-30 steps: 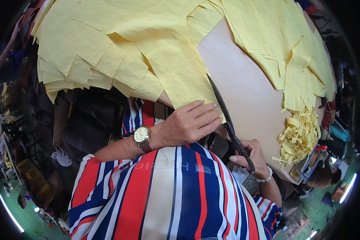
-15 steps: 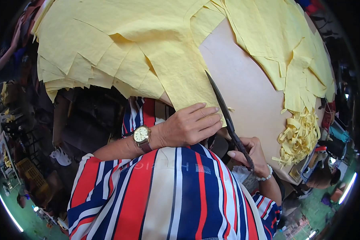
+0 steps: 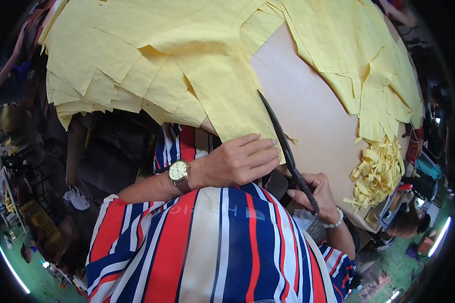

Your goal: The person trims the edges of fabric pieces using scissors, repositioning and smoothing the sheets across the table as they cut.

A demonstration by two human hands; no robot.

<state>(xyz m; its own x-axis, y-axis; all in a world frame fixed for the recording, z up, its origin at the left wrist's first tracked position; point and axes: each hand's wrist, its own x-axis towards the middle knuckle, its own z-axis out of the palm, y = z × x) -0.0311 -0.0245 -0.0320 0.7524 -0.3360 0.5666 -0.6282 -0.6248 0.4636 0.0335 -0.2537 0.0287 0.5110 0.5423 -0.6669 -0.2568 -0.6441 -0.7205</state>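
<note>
My left hand (image 3: 245, 160) lies with its fingers stretched over the near end of a yellow sheet (image 3: 232, 96). Its thumb is out of sight. Wrapped round the dark handle of a long pointed knife (image 3: 278, 123), my right hand (image 3: 318, 194) is closed. The blade runs along the sheet's right edge, tip pointing away from me. Just right of the blade a small yellow offcut (image 3: 291, 139) sticks out. More yellow sheets overlap in layers at the left and at the right (image 3: 333, 45).
The pale table (image 3: 313, 101) shows between the sheets. A heap of thin yellow strips (image 3: 378, 171) lies at its right edge. A dark seat (image 3: 114, 151) is below the left edge. Part of another person's arm (image 3: 402, 12) shows at the top right.
The knife and my right hand have shifted very slightly left, and the small offcut beside the blade sticks out a little more. Another person's arm has come into view at the top right.
</note>
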